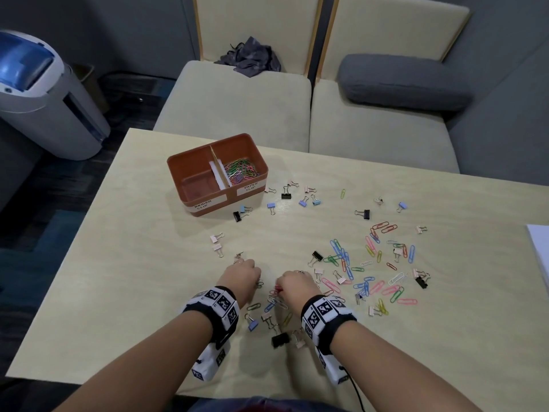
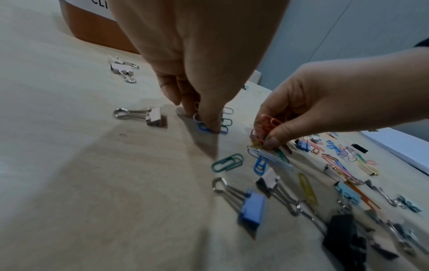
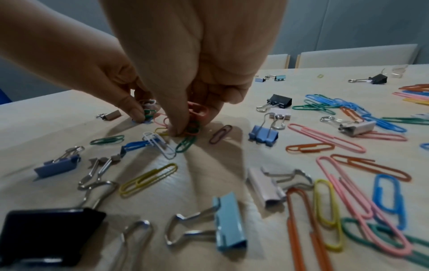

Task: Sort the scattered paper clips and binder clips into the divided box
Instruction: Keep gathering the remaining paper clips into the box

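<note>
The orange divided box (image 1: 231, 194) stands at the table's far left. Its right compartment holds a pile of coloured paper clips (image 1: 241, 171), and its left one, labelled binder clip, looks bare. My left hand (image 1: 257, 281) is at the near middle, pinching small paper clips (image 2: 210, 122) against the tabletop. Close to its right, my right hand (image 1: 280, 288) pinches a bundle of pink, red and green paper clips (image 3: 194, 117) just above the table. More paper clips (image 1: 371, 263) lie scattered to the right. Binder clips lie around both hands, among them a blue one (image 1: 252, 325) and a black one (image 1: 280, 339).
More binder clips (image 1: 286, 193) lie just right of the box. A white sheet (image 1: 539, 248) sits at the table's right edge. Beyond the far edge are two cream chairs with a grey cushion (image 1: 401, 81). A grey appliance (image 1: 44, 93) stands on the floor at the left.
</note>
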Demonstrator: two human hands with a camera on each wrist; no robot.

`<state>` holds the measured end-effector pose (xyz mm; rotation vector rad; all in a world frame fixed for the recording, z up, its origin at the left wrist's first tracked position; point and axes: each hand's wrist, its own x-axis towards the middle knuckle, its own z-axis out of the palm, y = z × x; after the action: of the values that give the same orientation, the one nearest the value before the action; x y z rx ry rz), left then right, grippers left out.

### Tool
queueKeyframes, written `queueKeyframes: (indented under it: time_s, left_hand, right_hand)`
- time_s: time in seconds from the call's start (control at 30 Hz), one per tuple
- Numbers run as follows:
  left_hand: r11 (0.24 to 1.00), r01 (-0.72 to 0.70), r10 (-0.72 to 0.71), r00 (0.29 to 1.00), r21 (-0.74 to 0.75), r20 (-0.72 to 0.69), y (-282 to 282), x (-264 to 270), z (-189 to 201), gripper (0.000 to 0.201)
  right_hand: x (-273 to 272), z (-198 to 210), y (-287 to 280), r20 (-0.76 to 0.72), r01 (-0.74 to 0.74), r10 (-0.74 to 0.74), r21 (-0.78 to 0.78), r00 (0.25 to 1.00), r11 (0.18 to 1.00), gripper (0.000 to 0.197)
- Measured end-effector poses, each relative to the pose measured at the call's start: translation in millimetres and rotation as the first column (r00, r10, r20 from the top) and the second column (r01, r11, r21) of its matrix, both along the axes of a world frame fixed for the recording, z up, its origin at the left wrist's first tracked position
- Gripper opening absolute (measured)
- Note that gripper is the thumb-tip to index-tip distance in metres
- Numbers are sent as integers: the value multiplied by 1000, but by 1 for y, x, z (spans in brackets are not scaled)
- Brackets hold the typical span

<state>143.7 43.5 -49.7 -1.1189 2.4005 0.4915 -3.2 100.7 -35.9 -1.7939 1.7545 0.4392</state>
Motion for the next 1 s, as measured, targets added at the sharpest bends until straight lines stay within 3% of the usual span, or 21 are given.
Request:
queueKeyframes:
  time_s: [0.2,0.3,0.4,0.5,0.8,1.0]
  left_hand:
    - [1000,1,-2,1000,29,21,1,2,3,21]
    - [992,-66,63,997,105,37,-5,2,7,26]
    - [959,-205,228,968,194,-105,-14,5,21,24]
    - [912,-314,382,885,266,-267,-27,12,44,17]
    - [902,-387,430,775,191,-463,-81,34,119,9]
    - [871,-458,479,717,176,-506,-99,37,135,13]
  right_hand:
    - [-3,5,-2,53,51,-53,35,997,998,22]
    - [-8,14,-3,120,113,-122,80,985,990,26]
    - [-18,26,-9,213,176,-186,63,959,982,25]
    - [-28,50,-27,246,163,-155,-11,957,987,19]
    - [-29,140,-146,330,168,-54,-327,942,930,13]
    - [-3,131,-225,307,203,-88,-363,947,909,14]
